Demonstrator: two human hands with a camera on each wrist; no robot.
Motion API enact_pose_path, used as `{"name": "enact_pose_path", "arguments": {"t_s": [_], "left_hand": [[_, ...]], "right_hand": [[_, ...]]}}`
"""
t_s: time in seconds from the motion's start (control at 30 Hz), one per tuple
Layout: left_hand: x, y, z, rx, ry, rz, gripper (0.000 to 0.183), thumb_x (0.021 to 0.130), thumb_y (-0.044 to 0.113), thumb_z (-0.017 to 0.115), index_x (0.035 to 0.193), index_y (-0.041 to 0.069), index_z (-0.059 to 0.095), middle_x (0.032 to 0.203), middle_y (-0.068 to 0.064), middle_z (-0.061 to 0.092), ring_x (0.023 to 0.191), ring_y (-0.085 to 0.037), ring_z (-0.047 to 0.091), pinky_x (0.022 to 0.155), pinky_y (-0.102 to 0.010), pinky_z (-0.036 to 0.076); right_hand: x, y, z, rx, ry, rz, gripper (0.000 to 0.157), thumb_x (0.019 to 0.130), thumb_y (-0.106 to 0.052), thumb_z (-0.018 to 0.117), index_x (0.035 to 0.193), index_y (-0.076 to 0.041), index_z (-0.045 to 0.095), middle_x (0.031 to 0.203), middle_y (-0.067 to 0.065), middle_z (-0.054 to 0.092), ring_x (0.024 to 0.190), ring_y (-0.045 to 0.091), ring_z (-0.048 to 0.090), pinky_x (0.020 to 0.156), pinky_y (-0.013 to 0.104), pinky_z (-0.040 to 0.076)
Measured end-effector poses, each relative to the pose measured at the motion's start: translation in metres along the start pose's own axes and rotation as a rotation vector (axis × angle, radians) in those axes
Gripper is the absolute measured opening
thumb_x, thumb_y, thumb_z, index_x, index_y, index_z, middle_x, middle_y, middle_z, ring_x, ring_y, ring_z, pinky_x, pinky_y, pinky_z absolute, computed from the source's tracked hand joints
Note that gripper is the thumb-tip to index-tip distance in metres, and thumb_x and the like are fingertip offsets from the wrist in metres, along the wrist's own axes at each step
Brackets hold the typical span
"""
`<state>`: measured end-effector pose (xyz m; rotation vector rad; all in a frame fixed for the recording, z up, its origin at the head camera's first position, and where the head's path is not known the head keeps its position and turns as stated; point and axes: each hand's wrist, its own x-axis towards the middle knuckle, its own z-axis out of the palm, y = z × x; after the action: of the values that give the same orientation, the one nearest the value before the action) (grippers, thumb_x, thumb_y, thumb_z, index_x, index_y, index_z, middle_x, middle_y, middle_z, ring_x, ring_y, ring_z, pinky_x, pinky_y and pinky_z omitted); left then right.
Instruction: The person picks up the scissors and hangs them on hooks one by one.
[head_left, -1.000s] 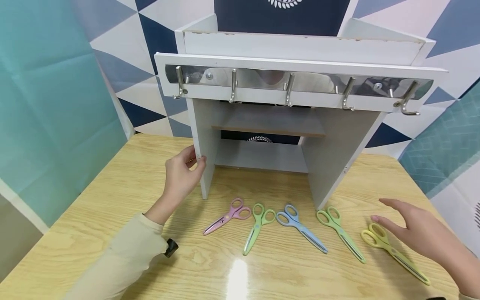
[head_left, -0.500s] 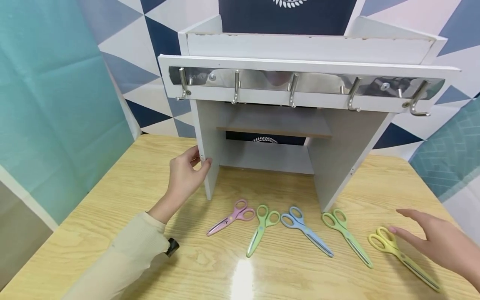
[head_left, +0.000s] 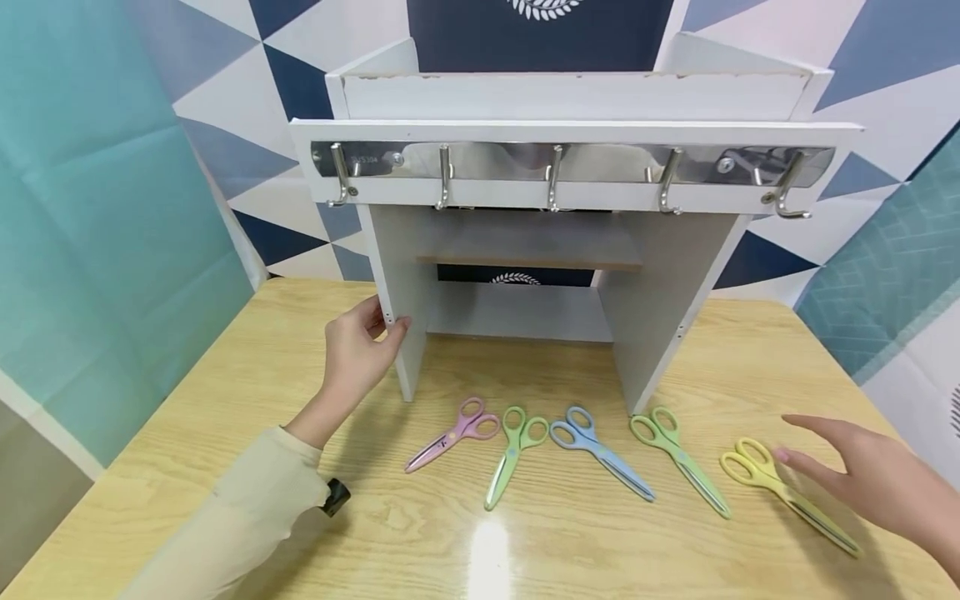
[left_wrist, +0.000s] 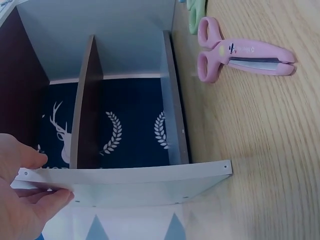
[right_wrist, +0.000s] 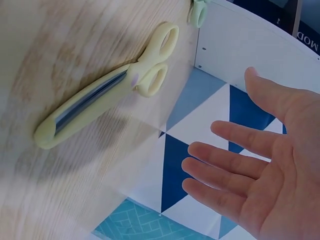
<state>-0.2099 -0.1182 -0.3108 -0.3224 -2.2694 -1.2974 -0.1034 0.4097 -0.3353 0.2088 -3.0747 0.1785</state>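
Observation:
A white shelf unit [head_left: 480, 98] with a row of metal hooks stands on the table. My left hand [head_left: 358, 348] pinches the front edge of its left side panel [left_wrist: 150, 174], thumb on one face and fingers on the other. Over the table at the right, my right hand [head_left: 873, 475] holds nothing, its fingers extended and spread in the right wrist view. Nearest to it lie the yellow scissors [head_left: 787, 496]. Pink scissors [head_left: 453, 434], green scissors [head_left: 513, 457], blue scissors [head_left: 600, 452] and a second green pair of scissors [head_left: 679, 458] lie in a row to their left.
The metal hook strip [head_left: 506, 162] juts forward along the unit's upper front. Inside, a shelf board [head_left: 528, 242] spans the two side panels. A patterned cloth [head_left: 292, 179] hangs behind the wooden table [head_left: 225, 375], and a teal sheet [head_left: 97, 208] hangs at the left.
The head view shifts slightly right, then back left. My right hand has moved a little to the right relative to the yellow scissors. The left hand keeps its grip on the panel.

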Motion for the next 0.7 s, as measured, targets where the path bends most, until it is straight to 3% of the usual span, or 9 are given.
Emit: {"name": "enact_pose_path", "arguments": {"t_s": [0.1, 0.4, 0.7], "left_hand": [[-0.001, 0.0, -0.001, -0.001, -0.005, 0.002, 0.034, 0.085, 0.001, 0.067, 0.118, -0.01, 0.065, 0.112, -0.028, 0.071, 0.101, -0.037, 0.072, 0.09, -0.042, 0.06], [0.002, -0.003, -0.001, -0.009, -0.019, 0.017, 0.035, 0.085, 0.0, 0.066, 0.118, -0.01, 0.064, 0.112, -0.028, 0.071, 0.103, -0.037, 0.071, 0.091, -0.042, 0.06], [0.0, -0.006, -0.002, -0.001, -0.017, 0.021, 0.037, 0.086, 0.0, 0.065, 0.121, -0.01, 0.063, 0.115, -0.028, 0.069, 0.105, -0.04, 0.07, 0.09, -0.043, 0.06]], "right_hand": [[-0.001, -0.001, -0.004, -0.002, -0.038, 0.019, 0.063, 0.093, -0.042, 0.063, 0.129, 0.009, 0.056, 0.126, 0.041, 0.055, 0.107, 0.059, 0.056, 0.074, 0.061, 0.05], [-0.012, -0.001, -0.004, 0.029, -0.04, 0.044, 0.062, 0.094, -0.042, 0.062, 0.129, 0.008, 0.055, 0.129, 0.041, 0.053, 0.111, 0.062, 0.051, 0.078, 0.063, 0.048], [-0.014, -0.006, 0.0, 0.01, -0.071, 0.054, 0.062, 0.093, -0.045, 0.062, 0.127, 0.007, 0.058, 0.124, 0.036, 0.061, 0.105, 0.055, 0.06, 0.072, 0.059, 0.053]]}}
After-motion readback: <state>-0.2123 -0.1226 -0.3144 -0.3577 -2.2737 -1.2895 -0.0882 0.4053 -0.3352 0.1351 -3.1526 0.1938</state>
